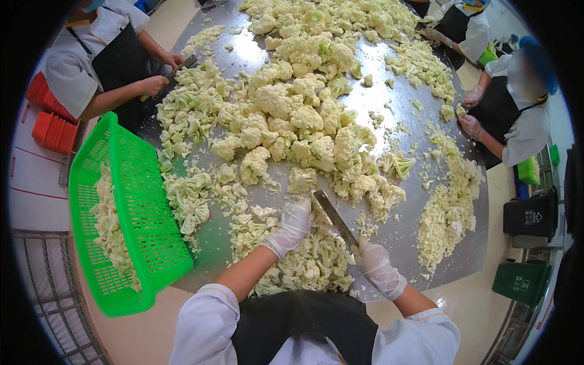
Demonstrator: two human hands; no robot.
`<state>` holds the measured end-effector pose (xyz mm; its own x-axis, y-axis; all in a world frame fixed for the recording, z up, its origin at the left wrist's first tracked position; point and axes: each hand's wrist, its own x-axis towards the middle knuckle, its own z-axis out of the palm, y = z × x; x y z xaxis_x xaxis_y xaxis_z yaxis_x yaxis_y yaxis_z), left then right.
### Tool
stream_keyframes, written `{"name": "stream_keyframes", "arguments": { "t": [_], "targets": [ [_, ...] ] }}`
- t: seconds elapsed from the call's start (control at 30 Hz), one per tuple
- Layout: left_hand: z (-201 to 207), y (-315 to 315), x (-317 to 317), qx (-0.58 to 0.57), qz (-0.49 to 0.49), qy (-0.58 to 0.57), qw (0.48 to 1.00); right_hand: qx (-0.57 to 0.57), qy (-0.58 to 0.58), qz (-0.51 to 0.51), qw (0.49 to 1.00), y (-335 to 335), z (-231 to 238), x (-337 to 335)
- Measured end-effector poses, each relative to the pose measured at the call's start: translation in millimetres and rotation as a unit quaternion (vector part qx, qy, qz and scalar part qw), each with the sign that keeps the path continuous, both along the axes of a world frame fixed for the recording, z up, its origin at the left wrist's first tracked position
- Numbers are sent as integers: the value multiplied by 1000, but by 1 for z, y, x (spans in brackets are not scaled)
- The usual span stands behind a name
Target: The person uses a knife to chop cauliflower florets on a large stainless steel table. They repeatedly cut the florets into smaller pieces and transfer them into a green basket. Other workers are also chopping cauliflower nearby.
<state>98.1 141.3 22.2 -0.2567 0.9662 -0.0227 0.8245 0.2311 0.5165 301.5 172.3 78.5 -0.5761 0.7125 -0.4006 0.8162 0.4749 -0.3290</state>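
My right hand (378, 267), in a clear glove, grips a knife (336, 219) whose dark, flat blade points up and to the left. Just left of the blade, my gloved left hand (292, 228) is closed round a piece of cauliflower (319, 218), mostly hidden by the fingers and the blade. Beneath both hands lies a heap of cut cauliflower (310, 261) along the near edge of the metal table (395, 243). Beyond them, large cauliflower heads and chunks (304, 118) are piled along the table's middle.
A green slatted basket (149, 207) holding cut cauliflower stands tilted at the left. More small pieces (450, 207) lie at the right. One co-worker (115, 61) holds a knife at the far left; others (505, 109) work along the right side. Dark bins (529, 213) stand beyond.
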Motion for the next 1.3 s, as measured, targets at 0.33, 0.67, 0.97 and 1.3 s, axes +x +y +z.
{"name": "stream_keyframes", "arguments": {
  "t": [0.33, 0.67, 0.97, 1.3],
  "targets": [
    [1, -1, -5, 30, -23, 3, 999, 1, 24, 1, 1000, 11, -16, -50],
    [23, -9, 12, -117, -111, -28, 987, 47, 2, 72, 996, 11, -21, -77],
    [13, -17, -72, 99, 120, 36, 987, -68, 115, 32, 991, 8, -5, -33],
    [-10, 3, -56, 96, 94, -35, 990, 85, 122, 33, 988, 12, -3, -53]
  ]
}}
